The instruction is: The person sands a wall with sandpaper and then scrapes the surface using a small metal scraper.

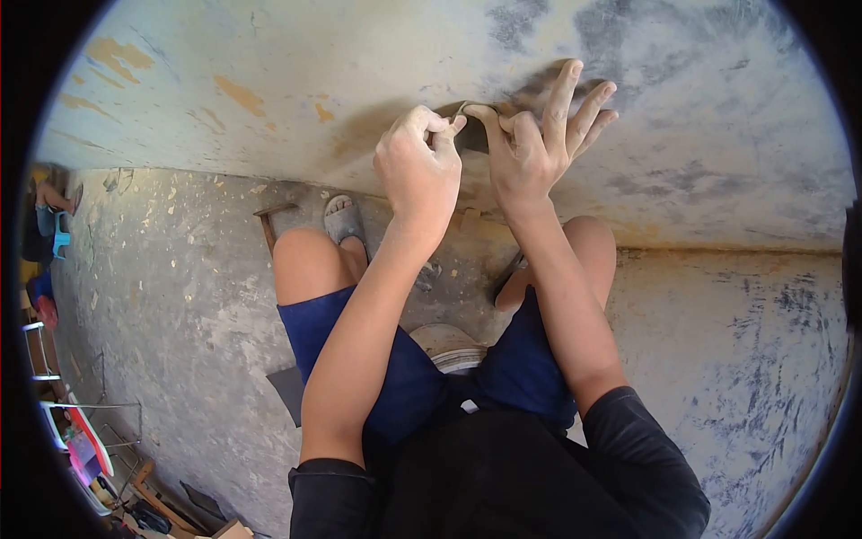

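Between my two hands is a small, dark, curled piece of sandpaper (473,136), held close in front of the patchy wall (296,81). My left hand (419,157) is closed, pinching the sheet's left edge between thumb and curled fingers. With thumb and index finger, my right hand (530,153) grips the other edge, while its remaining fingers stretch up and apart near the wall. Whitish dust coats the fingers of both hands. Part of the sandpaper is hidden by the fingers.
A hammer (271,225) lies on the stained floor (189,296) by my left knee. A dark flat sheet (287,395) rests beside my left thigh. I sit low on a round pale seat (446,341). Far left are a blue stool (61,235), clutter and part of another person (54,198).
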`<state>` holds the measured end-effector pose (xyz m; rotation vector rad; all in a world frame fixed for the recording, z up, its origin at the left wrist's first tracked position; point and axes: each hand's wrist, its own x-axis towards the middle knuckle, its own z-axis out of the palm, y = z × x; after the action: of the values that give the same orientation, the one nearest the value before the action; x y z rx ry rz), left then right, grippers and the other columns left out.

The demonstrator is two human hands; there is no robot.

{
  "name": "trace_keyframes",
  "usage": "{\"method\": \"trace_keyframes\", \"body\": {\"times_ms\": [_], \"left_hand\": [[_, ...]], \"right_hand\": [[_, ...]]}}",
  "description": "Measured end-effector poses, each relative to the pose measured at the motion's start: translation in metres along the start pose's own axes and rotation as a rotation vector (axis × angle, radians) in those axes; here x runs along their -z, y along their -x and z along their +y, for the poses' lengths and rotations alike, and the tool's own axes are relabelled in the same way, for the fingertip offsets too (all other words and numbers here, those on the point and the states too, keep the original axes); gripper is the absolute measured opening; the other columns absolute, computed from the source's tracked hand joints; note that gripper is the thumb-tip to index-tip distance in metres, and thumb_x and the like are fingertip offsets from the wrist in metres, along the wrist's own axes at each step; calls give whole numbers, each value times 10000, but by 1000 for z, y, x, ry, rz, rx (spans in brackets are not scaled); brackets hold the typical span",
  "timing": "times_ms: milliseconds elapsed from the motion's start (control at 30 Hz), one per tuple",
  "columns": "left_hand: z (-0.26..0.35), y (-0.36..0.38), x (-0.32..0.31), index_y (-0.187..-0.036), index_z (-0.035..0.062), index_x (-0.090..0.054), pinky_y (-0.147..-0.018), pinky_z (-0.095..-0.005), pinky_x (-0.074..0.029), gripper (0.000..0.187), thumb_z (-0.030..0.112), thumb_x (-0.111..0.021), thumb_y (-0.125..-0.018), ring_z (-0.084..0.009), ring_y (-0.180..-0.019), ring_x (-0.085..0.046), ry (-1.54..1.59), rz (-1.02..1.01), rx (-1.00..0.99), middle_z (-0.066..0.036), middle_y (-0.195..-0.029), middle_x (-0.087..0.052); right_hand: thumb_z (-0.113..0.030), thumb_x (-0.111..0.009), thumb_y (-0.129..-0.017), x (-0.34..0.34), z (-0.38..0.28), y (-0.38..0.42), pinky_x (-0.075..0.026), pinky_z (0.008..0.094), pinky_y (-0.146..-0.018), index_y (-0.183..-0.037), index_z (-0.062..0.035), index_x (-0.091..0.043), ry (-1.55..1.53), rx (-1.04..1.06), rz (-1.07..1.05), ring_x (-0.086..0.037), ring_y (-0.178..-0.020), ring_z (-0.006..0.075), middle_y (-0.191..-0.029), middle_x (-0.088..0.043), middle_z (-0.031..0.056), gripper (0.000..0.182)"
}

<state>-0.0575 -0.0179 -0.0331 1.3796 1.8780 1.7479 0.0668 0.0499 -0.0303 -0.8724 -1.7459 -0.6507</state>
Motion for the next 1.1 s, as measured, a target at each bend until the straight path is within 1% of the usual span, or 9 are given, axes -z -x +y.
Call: {"method": "trace_keyframes", "body": {"times_ms": [267,467,600,667,767,867,933,967,1100], "left_hand": [[21,17,-31,-791,-12,-668,-576,-338,-488,145,2,-755,-906,-172,-603,-646,-13,-30,-107,-142,-712,-698],[11,-4,6,-775,-10,-667,-508,-305,-408,250,94,-826,-938,-90,-520,-522,-6,13,99,-77,-610,-660],[2,2,-6,-790,-5,-678,-528,-288,-445,224,85,-815,-943,-97,-536,-584,18,18,22,-100,-639,-694],[15,9,-11,-802,-3,-685,-568,-321,-495,170,50,-789,-926,-143,-621,-684,-7,-92,12,-130,-705,-725],[19,18,-32,-799,-10,-675,-612,-355,-513,158,35,-758,-926,-210,-644,-694,59,-48,-57,-164,-737,-716],[18,7,-15,-786,-9,-671,-594,-341,-503,168,31,-754,-926,-187,-622,-684,-6,-35,-17,-146,-724,-725],[18,-2,1,-778,-7,-670,-521,-300,-410,229,83,-811,-936,-84,-539,-558,53,-33,96,-84,-633,-690],[15,-3,7,-780,-8,-669,-515,-299,-396,239,91,-819,-937,-77,-535,-540,41,-25,112,-83,-620,-679],[13,1,0,-780,-11,-663,-529,-298,-417,237,77,-816,-938,-77,-545,-549,59,-41,98,-90,-619,-674]], "right_hand": [[-392,-901,-764,35,38,0,5,631,-1326,-562,-137,-532,24,-14,46,-152,-1629,492,-1625,-498,217,492],[-290,-882,-780,-12,2,-5,-8,633,-1328,-560,-134,-506,-10,77,87,-179,-1629,478,-1614,-524,187,463],[-325,-880,-793,0,8,-8,-20,620,-1330,-561,-120,-487,-58,96,96,-189,-1626,478,-1618,-519,183,501],[-375,-892,-773,13,29,2,-30,616,-1330,-561,-126,-507,-12,84,87,-183,-1626,484,-1626,-506,194,505],[-273,-977,-664,42,42,3,-61,622,-1324,-591,-142,-572,71,42,-29,-120,-1634,499,-1680,-407,243,431],[-283,-967,-686,17,26,2,-51,632,-1318,-581,-136,-555,11,37,49,-123,-1636,491,-1678,-409,248,450],[-312,-930,-740,-5,7,-3,-39,637,-1319,-570,-123,-537,29,34,67,-155,-1629,493,-1650,-460,225,468],[-342,-892,-794,-8,1,-3,-27,641,-1319,-559,-109,-520,58,30,77,-187,-1622,494,-1622,-510,203,497],[-338,-885,-799,0,7,-4,-13,633,-1321,-565,-112,-537,-21,68,52,-189,-1624,488,-1635,-491,205,477]]}}
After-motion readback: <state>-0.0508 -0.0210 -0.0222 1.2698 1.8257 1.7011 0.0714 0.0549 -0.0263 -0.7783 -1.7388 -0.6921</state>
